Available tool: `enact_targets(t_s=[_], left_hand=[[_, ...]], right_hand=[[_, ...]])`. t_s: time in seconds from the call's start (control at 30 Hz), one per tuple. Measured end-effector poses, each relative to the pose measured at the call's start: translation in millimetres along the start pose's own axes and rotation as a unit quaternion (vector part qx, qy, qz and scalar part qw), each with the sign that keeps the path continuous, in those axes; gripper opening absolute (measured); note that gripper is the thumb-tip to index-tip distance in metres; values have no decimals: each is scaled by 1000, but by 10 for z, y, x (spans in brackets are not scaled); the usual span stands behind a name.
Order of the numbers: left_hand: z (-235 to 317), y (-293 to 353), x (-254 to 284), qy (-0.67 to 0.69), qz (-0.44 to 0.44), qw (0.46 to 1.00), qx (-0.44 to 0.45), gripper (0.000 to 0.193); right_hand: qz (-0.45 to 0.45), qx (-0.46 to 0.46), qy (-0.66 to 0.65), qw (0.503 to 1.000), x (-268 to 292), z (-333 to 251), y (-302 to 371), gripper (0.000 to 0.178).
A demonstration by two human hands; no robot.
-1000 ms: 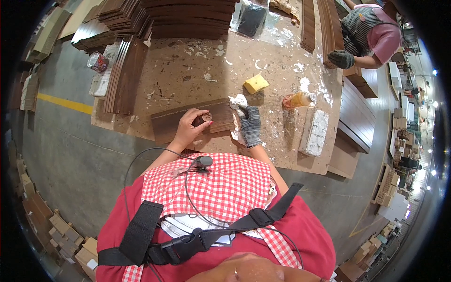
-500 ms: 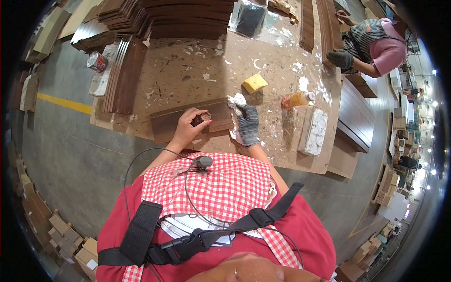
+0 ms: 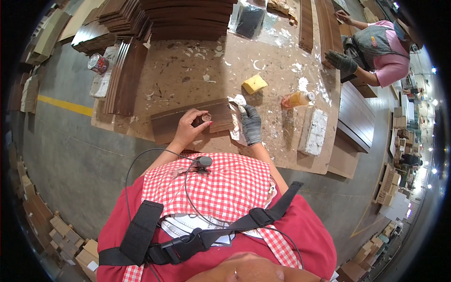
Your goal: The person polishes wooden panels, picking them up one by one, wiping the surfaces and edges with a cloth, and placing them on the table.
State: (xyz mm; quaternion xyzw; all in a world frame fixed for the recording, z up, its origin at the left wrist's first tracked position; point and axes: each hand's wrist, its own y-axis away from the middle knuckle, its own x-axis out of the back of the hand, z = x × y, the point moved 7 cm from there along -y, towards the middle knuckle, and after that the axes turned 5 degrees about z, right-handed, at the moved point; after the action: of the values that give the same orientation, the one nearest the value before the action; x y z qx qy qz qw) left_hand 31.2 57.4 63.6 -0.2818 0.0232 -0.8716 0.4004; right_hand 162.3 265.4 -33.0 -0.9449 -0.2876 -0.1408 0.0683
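A dark brown wooden board [image 3: 164, 124] lies across the near part of the worktable, directly before me. My bare left hand [image 3: 189, 127] rests over the board, with thumb and fingers closed round a small round brown container [image 3: 206, 117] whose pale brown top faces up. At the board's right end is my right hand [image 3: 252, 126] in a grey glove, its fingers closed on a crumpled white cloth [image 3: 238, 99]. Part of the cloth hangs down along the board's end. The glove hides part of the cloth.
The worktable [image 3: 183, 80] bears a yellow sponge [image 3: 254, 84], a bottle of orange liquid [image 3: 298, 99] and a white-smeared block [image 3: 314, 132]. Brown boards [image 3: 188, 21] are stacked at the far side, others [image 3: 124, 77] at left. A co-worker [image 3: 383, 51] stands far right.
My right hand has shifted slightly right, away from the board's end, and more of the cloth shows. My left hand stays put. The co-worker has leaned rightward, gloved fingers spread.
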Motion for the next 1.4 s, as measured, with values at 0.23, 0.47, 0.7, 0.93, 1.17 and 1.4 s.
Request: enact_targets(t_s=[0.23,0.47,0.7,0.93,1.17,1.4], left_hand=[[-11,10,15,-1,6,1000,-11,32],[-11,5,44,14,3,1000,-4,33],[40,4,69,36,2,999,-28,33],[193,14,990,64,128,988,53,33],[-522,-90,3237,-170,416,892,50,31],[-1091,-229,3714,-381,399,831,75,35]], right_hand=[[9,109,51,993,-21,-350,115,23],[7,98,25,995,-95,-211,109,24],[45,75,74,993,5,-269,103,15],[40,84,-66,993,187,-860,175,16],[86,90,-87,988,-44,-1394,-72,18],[-67,147,-106,981,-1243,-2333,-100,22]])
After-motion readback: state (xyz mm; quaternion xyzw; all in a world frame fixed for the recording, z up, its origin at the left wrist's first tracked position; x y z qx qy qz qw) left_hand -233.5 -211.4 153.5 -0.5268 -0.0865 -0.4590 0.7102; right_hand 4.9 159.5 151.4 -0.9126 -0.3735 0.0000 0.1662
